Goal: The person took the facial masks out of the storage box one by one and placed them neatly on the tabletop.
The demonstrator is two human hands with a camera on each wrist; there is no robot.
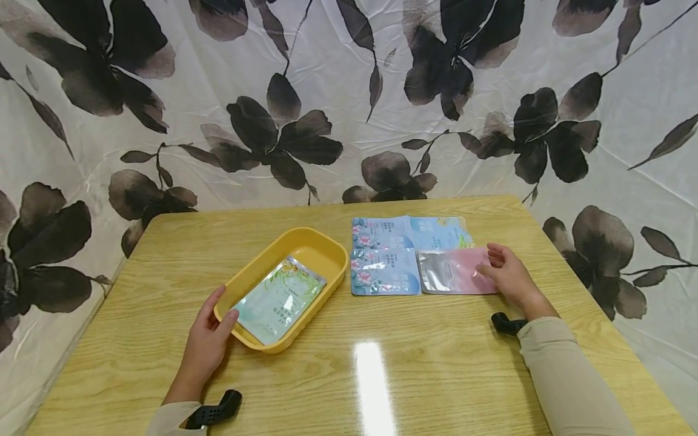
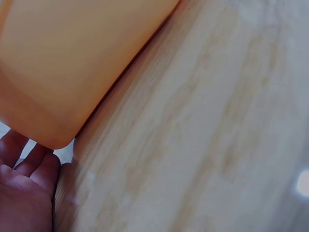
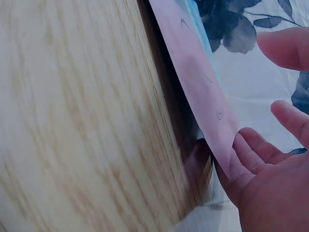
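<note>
Head view. I watch the left hand (image 1: 206, 342) at the near left end of the yellow tray (image 1: 315, 247), pinching its wall, thumb at the rim and fingers outside. The tray stands obliquely on the wooden table (image 1: 436, 363) and contains 1 green sachet (image 1: 280, 300), printed face up. To its right, the sachets form 2 rows of 2: in the far row, 2 floral blue sachets (image 1: 410, 233); in the near row, 1 plain-edged blue sachet (image 1: 386, 272) and, beside it, the pink-and-silver sachet (image 1: 458, 270). The right hand (image 1: 511, 278) is at the pink end, thumb over the printed face. A floral cloth (image 1: 376, 139) hangs behind.

Left wrist view. I see the tray's outer wall at upper left, with fingers behind its lower end; this angle hides their contact.

Right wrist view. I see the pink-and-silver sachet sloping, its near corner against the fingers. The grip is spread: the thumb and 1 finger stand apart from the sachet, and the other fingers reach beneath its edge.
</note>
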